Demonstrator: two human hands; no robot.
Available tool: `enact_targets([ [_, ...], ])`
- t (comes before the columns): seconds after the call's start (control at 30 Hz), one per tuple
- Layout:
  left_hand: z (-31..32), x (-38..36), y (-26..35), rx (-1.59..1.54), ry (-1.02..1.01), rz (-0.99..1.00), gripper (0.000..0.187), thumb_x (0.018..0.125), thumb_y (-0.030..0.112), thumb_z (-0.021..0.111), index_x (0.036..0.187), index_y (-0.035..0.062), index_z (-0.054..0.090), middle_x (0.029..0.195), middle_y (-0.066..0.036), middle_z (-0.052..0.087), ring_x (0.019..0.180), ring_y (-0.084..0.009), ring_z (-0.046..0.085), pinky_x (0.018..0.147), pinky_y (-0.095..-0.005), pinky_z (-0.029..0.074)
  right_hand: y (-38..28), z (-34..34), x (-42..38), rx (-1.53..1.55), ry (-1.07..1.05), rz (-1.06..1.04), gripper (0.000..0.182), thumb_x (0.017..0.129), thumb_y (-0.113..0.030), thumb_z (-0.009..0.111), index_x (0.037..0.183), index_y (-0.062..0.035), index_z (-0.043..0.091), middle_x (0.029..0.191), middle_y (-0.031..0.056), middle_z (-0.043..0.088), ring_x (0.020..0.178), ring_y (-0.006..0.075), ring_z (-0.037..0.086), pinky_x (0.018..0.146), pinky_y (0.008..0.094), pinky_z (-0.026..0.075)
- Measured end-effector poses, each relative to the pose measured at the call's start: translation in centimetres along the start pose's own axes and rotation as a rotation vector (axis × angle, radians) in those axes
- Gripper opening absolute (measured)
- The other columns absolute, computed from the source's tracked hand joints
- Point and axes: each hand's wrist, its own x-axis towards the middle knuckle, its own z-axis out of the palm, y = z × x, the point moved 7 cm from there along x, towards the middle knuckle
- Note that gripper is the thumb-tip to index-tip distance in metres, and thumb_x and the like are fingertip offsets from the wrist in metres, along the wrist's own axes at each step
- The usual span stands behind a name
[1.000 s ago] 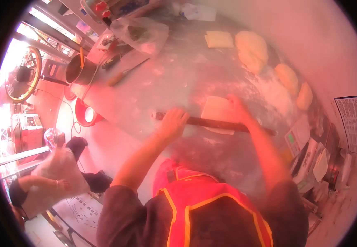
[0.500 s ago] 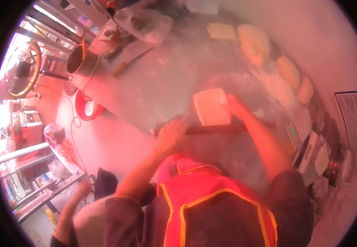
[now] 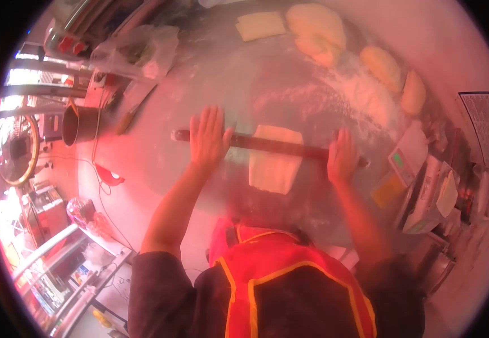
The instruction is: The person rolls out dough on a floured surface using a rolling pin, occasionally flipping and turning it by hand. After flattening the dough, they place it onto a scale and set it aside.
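Note:
A dark rolling pin [image 3: 282, 147] lies across a pale, roughly rectangular sheet of dough [image 3: 273, 174] on the work surface. My left hand [image 3: 208, 141] rests flat on the pin's left part, fingers stretched forward over it. Near the other end, my right hand [image 3: 342, 155] presses on the pin with its fingers extended too. The dough shows both in front of and behind the pin, between my hands.
White flour [image 3: 368, 98] is scattered at the right back. Beyond it sit a large dough lump [image 3: 317, 34], smaller dough pieces [image 3: 381, 67] and a folded dough sheet [image 3: 260, 26]. A knife [image 3: 134, 112] lies left; a scale [image 3: 408, 155] stands right.
My right hand has let go of the dough sheet and moved onto the pin. The pin has moved forward from the near side onto the dough, with my left hand on it.

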Motion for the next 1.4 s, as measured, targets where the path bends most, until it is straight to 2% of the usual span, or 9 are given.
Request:
enact_targets([
  [0.3, 0.8, 11.4, -0.3, 0.057, 0.227, 0.101, 0.062, 0.091, 0.041, 0.056, 0.140, 0.0055, 0.045, 0.149, -0.014, 0.039, 0.141, -0.0305, 0.032, 0.113, -0.0571, 0.022, 1.6, 0.4, 10.0, -0.136, 0.089, 0.049, 0.056, 0.098, -0.029, 0.047, 0.147, -0.0063, 0.033, 0.152, 0.0126, 0.034, 0.141, 0.0305, 0.030, 0.112, 0.0559, 0.022],
  [0.4, -0.7, 7.5, 0.3, 0.095, 0.235, 0.163, 0.060, 0.090, 0.040, 0.057, 0.139, 0.0053, 0.046, 0.148, -0.016, 0.040, 0.141, -0.0314, 0.031, 0.113, -0.0555, 0.023, 0.5, 0.0, 7.1, -0.059, 0.100, -0.007, 0.057, 0.097, -0.029, 0.048, 0.147, -0.0060, 0.032, 0.152, 0.0150, 0.034, 0.141, 0.0314, 0.030, 0.113, 0.0560, 0.021],
  [0.6, 2.7, -4.8, -2.8, -0.089, -0.125, 0.048, 0.056, 0.089, 0.035, 0.058, 0.134, 0.0029, 0.049, 0.143, -0.018, 0.045, 0.139, -0.0334, 0.034, 0.114, -0.0533, 0.023, -2.1, -1.5, -6.8, 0.037, -0.105, -0.066, 0.055, 0.096, -0.029, 0.050, 0.143, -0.0037, 0.038, 0.150, 0.0183, 0.036, 0.140, 0.0356, 0.031, 0.113, 0.0534, 0.022],
  [0.7, -0.9, 1.7, -1.9, -0.125, 0.061, 0.088, 0.054, 0.090, 0.033, 0.056, 0.134, 0.0008, 0.049, 0.143, -0.018, 0.046, 0.137, -0.0344, 0.037, 0.113, -0.0532, 0.024, -0.4, -2.8, -0.3, 0.011, 0.112, -0.009, 0.053, 0.096, -0.027, 0.050, 0.142, -0.0027, 0.040, 0.149, 0.0189, 0.036, 0.139, 0.0361, 0.031, 0.114, 0.0526, 0.022],
  [0.8, -0.6, -1.6, -0.9, -0.028, 0.081, 0.114, 0.055, 0.092, 0.033, 0.053, 0.135, -0.0005, 0.048, 0.145, -0.019, 0.044, 0.137, -0.0357, 0.038, 0.112, -0.0550, 0.025, -2.2, -1.9, -3.4, -0.044, -0.128, -0.007, 0.056, 0.096, -0.026, 0.050, 0.144, -0.0014, 0.037, 0.149, 0.0195, 0.036, 0.139, 0.0359, 0.031, 0.114, 0.0526, 0.021],
  [0.97, -0.7, -15.0, -1.3, -0.129, -0.150, -0.011, 0.073, 0.092, 0.045, 0.049, 0.147, 0.0006, 0.031, 0.153, -0.019, 0.032, 0.143, -0.0382, 0.026, 0.113, -0.0610, 0.015, -3.7, -2.6, -15.1, 0.061, -0.125, -0.024, 0.062, 0.092, -0.026, 0.054, 0.145, -0.0007, 0.034, 0.149, 0.0192, 0.036, 0.139, 0.0355, 0.032, 0.114, 0.0544, 0.021],
  [1.13, -0.1, -4.2, -0.8, -0.012, -0.148, -0.012, 0.066, 0.092, 0.044, 0.052, 0.142, 0.0024, 0.040, 0.150, -0.014, 0.037, 0.142, -0.0333, 0.028, 0.113, -0.0604, 0.015, -2.1, -1.1, -6.3, 0.072, -0.075, 0.052, 0.059, 0.094, -0.028, 0.051, 0.145, -0.0024, 0.035, 0.153, 0.0165, 0.032, 0.140, 0.0330, 0.031, 0.114, 0.0565, 0.020],
  [1.2, -0.2, 0.6, -0.3, 0.032, -0.019, 0.072, 0.064, 0.093, 0.046, 0.052, 0.140, 0.0049, 0.044, 0.149, -0.012, 0.040, 0.142, -0.0304, 0.028, 0.113, -0.0599, 0.016, -1.1, -0.2, -1.0, -0.179, -0.076, 0.048, 0.054, 0.098, -0.029, 0.046, 0.145, -0.0050, 0.036, 0.153, 0.0137, 0.032, 0.141, 0.0322, 0.030, 0.114, 0.0559, 0.021],
  [1.4, -1.1, 10.2, -0.2, 0.054, 0.138, 0.120, 0.058, 0.095, 0.041, 0.047, 0.141, 0.0058, 0.043, 0.151, -0.014, 0.035, 0.144, -0.0326, 0.024, 0.115, -0.0587, 0.013, 0.3, -0.4, 8.7, -0.115, 0.085, 0.051, 0.052, 0.100, -0.030, 0.043, 0.145, -0.0053, 0.037, 0.153, 0.0141, 0.033, 0.142, 0.0322, 0.028, 0.114, 0.0559, 0.019],
])
